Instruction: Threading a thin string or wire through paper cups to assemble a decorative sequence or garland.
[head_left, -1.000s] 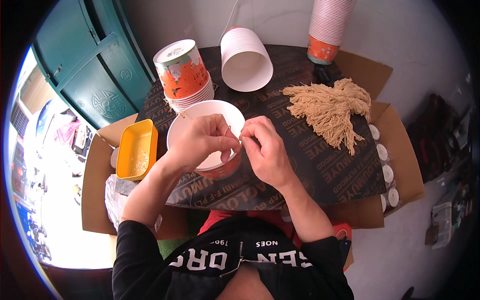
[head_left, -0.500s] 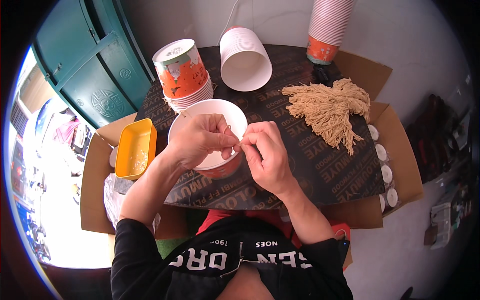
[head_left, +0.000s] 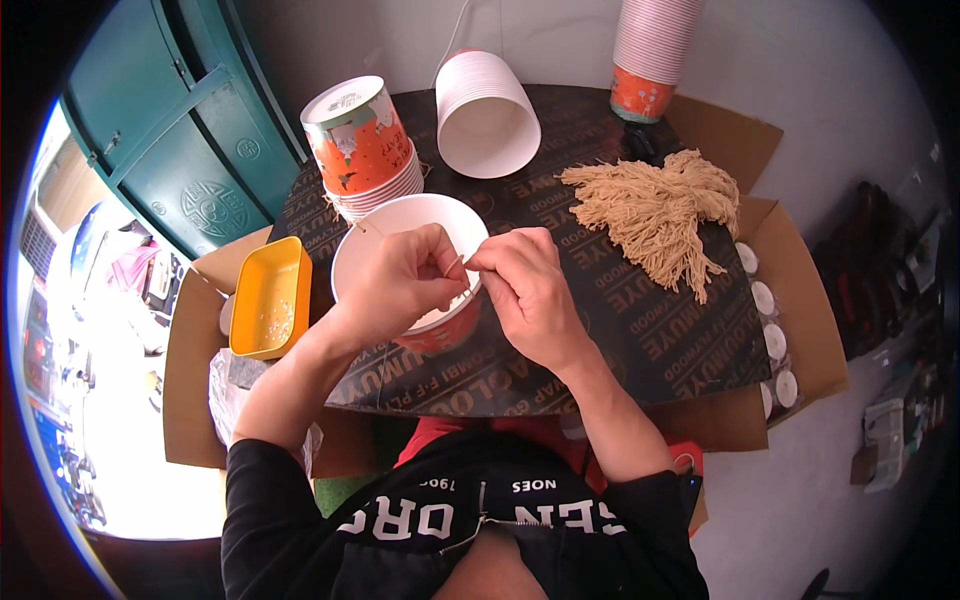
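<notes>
Because the thin tan strand (head_left: pixel 463 264) is so slight, a light pinch seems to suit it

Your left hand (head_left: pixel 405 280) has thumb and finger drawn together on the strand, which shows between your two hands. Your right hand (head_left: pixel 525 290) sits just beside it, pinching too, seemingly on the same strand, though the contact itself is mostly hidden. Keeping them this close probably steadies the short span.

Beneath your left hand, a white-lined bucket (head_left: pixel 440 335) stands mouth up, partly covered by that hand. Beyond it, upended buckets (head_left: pixel 360 150) rest base up on the table (head_left: pixel 640 350), likely stable that way; farther off, a nested stack (head_left: pixel 488 130) lies on its side, its mouth facing you. Beyond your right hand and to its right, a tan yarn bundle (head_left: pixel 655 210) is spread out, perhaps to be within easy reach. To the left of your left hand, a yellow bin (head_left: pixel 262 285) holds pale bits too tiny to identify; its walls presumably stop them scattering.
</notes>
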